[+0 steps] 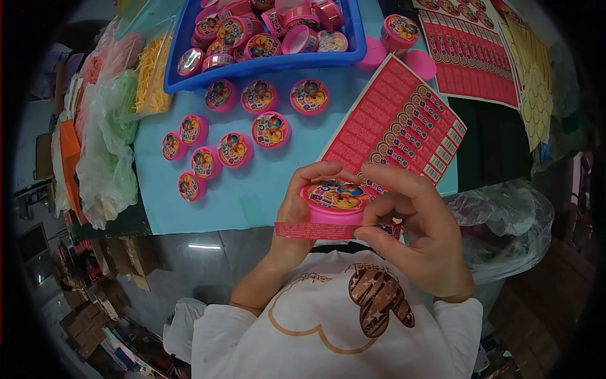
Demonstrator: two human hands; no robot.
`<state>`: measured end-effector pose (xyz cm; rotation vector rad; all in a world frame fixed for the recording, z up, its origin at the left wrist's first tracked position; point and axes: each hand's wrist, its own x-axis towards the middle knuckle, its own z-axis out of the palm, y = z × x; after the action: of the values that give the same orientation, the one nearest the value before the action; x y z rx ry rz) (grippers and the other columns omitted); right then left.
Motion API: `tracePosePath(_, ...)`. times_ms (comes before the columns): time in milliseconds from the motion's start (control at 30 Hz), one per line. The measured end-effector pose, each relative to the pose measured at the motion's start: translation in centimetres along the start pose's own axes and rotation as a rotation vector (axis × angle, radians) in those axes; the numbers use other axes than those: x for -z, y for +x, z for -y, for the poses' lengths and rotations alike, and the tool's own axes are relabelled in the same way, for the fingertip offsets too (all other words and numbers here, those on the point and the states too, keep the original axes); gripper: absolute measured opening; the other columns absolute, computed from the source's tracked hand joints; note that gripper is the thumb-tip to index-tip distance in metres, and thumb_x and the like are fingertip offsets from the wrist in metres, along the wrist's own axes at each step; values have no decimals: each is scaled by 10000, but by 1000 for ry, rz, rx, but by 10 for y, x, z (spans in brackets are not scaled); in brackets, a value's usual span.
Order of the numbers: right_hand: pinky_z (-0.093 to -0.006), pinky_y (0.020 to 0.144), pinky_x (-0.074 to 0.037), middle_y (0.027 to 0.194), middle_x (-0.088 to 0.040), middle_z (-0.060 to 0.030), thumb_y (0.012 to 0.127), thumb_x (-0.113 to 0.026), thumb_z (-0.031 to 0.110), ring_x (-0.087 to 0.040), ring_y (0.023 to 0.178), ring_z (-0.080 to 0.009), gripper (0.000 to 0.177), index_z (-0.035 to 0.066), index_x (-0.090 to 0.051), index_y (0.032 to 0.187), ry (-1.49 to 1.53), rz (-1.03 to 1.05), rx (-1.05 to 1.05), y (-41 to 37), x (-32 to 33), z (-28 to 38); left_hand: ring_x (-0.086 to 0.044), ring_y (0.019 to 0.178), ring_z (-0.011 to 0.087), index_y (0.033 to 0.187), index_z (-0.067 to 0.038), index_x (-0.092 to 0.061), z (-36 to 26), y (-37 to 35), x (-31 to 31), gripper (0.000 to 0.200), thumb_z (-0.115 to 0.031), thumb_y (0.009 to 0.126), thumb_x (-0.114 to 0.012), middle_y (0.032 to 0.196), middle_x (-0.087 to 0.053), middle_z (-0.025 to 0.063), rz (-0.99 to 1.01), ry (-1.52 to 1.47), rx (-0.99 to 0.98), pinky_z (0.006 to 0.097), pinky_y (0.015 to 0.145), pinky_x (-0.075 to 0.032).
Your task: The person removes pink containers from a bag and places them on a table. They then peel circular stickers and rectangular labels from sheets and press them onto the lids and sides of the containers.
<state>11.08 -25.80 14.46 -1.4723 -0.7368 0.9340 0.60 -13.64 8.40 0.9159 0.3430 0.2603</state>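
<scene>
Close to my chest, a round pink plastic tub [334, 216] with a cartoon label on its lid sits between my two hands. My left hand [291, 208] is closed round its left side. With thumb and fingers, my right hand [410, 221] pinches a long red sticker strip [312, 231] against the tub's front. The strip's left end sticks out free past the tub. Just beyond my hands lies a red sheet of label strips [394, 126] with barcodes along its right edge. Several labelled pink tubs [271, 130] stand on the light blue table cover to the left.
A blue crate [265, 68] full of pink tubs stands at the back. Beside it are a labelled tub [400, 33] and pink lids [420, 64]. More sticker sheets [470, 57] lie at the right. Plastic bags [108, 139] hang at the left; a clear bag-lined bin [505, 227] stands right.
</scene>
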Motion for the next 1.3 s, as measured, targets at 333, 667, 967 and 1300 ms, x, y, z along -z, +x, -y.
tracePosePath(333, -193, 612, -403, 773, -500, -30, 678, -631, -70, -501, 706, -75, 578, 26, -379, 1189, -111, -59, 42, 1, -4, -2, -465, 1061, 246, 1193, -26, -283, -5, 1, 5, 561, -478, 862, -302, 1198, -371, 198, 58, -88, 5, 356, 868, -419)
tracePosePath(667, -225, 619, -455, 787, -486, -46, 696, -646, -3, -506, 679, -103, 503, 56, -451, 1156, -98, -200, 142, 9, -3, -18, -302, 1198, 274, 1270, -78, -139, 2, 3, -4, 684, -483, 813, -449, 1312, -222, 203, 44, -172, -288, 408, 969, -303)
tracePosePath(967, -222, 606, -458, 821, -522, -62, 690, -654, -4, -525, 705, -97, 488, 34, -460, 1136, -28, -234, 180, 8, -8, -24, -344, 1169, 273, 1243, -60, -172, 0, 8, -1, 531, -222, 847, -487, 1307, -229, 232, -60, 121, -311, 381, 933, -350)
tracePosePath(1300, -219, 562, -450, 803, -522, -65, 705, -637, 1, -534, 676, -105, 454, 39, -470, 1125, -90, -189, 226, 15, -13, -24, -427, 1099, 273, 1226, -78, -190, 1, 8, -6, 699, -277, 733, -644, 1219, -347, 205, -239, 394, -388, 382, 912, -378)
